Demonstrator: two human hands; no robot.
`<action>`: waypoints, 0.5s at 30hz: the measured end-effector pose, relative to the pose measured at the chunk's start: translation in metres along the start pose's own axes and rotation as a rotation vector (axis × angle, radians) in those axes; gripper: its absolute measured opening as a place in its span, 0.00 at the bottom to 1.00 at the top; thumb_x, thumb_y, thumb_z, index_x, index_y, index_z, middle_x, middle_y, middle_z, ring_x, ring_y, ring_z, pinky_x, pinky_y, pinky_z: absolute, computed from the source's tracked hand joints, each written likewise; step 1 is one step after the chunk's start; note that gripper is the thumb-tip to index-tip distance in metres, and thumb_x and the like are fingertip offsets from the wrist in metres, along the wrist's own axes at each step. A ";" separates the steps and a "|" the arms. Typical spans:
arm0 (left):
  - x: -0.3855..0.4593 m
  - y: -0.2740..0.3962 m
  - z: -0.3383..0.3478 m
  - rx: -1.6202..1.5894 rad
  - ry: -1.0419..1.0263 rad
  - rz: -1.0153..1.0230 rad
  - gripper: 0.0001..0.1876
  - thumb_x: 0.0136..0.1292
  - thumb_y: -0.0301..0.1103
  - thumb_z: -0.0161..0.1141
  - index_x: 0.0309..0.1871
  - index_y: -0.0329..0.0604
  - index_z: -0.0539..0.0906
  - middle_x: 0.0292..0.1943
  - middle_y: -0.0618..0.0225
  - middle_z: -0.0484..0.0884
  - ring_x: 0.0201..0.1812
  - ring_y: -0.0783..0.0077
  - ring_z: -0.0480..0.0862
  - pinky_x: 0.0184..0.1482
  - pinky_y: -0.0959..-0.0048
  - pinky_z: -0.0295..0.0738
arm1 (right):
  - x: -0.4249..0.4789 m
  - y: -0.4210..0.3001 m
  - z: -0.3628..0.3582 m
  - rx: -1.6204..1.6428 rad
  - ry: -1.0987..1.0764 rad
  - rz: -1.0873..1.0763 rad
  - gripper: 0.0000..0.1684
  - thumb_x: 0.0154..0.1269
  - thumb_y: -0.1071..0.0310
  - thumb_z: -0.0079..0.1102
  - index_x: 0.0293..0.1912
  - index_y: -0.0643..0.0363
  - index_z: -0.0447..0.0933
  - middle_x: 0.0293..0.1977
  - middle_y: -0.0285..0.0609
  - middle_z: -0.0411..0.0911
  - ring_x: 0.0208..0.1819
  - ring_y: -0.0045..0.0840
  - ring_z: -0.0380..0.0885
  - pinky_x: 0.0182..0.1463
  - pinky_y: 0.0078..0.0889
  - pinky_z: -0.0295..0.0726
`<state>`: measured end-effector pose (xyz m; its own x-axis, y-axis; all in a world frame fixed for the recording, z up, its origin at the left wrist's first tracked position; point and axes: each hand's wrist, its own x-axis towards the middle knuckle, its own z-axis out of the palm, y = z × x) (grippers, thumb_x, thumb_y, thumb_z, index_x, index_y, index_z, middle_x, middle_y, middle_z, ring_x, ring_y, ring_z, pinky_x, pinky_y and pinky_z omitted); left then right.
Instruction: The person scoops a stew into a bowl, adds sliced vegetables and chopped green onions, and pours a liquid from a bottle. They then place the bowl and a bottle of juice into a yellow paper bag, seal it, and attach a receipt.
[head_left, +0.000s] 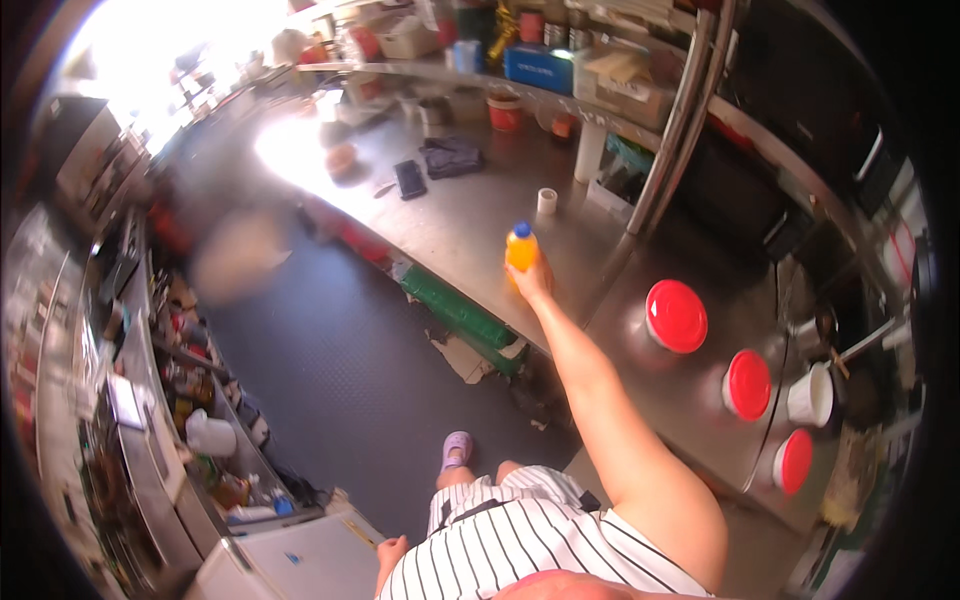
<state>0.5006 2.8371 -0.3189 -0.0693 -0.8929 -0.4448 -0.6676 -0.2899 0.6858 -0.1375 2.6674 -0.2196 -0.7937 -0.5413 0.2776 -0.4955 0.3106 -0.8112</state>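
My right hand (532, 277) reaches out over the stainless steel counter (480, 240) and grips a bottle of orange drink (522, 250) with a blue cap, held upright. Whether the bottle's base rests on the counter I cannot tell. Beyond it stands a small white cup or roll (547, 200). Low in the view, my left hand (391, 553) is beside my body, near the corner of a white cabinet or appliance top (300, 559); its fingers are partly hidden. To the right of my right arm stands a tub with a red lid (676, 316).
More red-lidded tubs (748, 385) and a white container (810, 395) stand at the right. A phone (409, 180) and dark cloth (451, 157) lie farther back. Metal posts (679, 124) hold a loaded shelf. Cluttered shelving (187, 375) lines the left side of the aisle.
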 end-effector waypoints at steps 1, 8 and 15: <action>0.050 0.016 0.003 0.137 -0.156 -0.140 0.16 0.54 0.42 0.60 0.26 0.33 0.83 0.18 0.65 0.81 0.21 0.77 0.79 0.28 0.73 0.74 | 0.020 0.000 0.008 -0.042 0.092 0.010 0.47 0.43 0.54 0.72 0.61 0.51 0.58 0.55 0.50 0.67 0.56 0.43 0.68 0.56 0.39 0.70; 0.209 0.124 0.034 0.318 -0.505 0.012 0.16 0.58 0.43 0.59 0.33 0.37 0.81 0.21 0.67 0.81 0.22 0.76 0.79 0.24 0.75 0.72 | -0.030 -0.023 -0.018 -0.097 0.048 0.046 0.29 0.55 0.60 0.59 0.55 0.54 0.63 0.43 0.53 0.73 0.45 0.42 0.74 0.47 0.42 0.74; 0.175 0.179 0.134 0.829 -0.994 0.301 0.23 0.57 0.54 0.53 0.40 0.43 0.81 0.35 0.64 0.81 0.37 0.68 0.79 0.36 0.68 0.73 | -0.407 0.046 -0.145 -0.282 -0.528 0.464 0.18 0.65 0.59 0.47 0.24 0.60 0.75 0.22 0.55 0.76 0.27 0.48 0.77 0.28 0.48 0.73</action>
<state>0.2697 2.6754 -0.3516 -0.5647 -0.1522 -0.8112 -0.7580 0.4845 0.4367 0.1120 3.0150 -0.2953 -0.7037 -0.5864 -0.4013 -0.2795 0.7477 -0.6024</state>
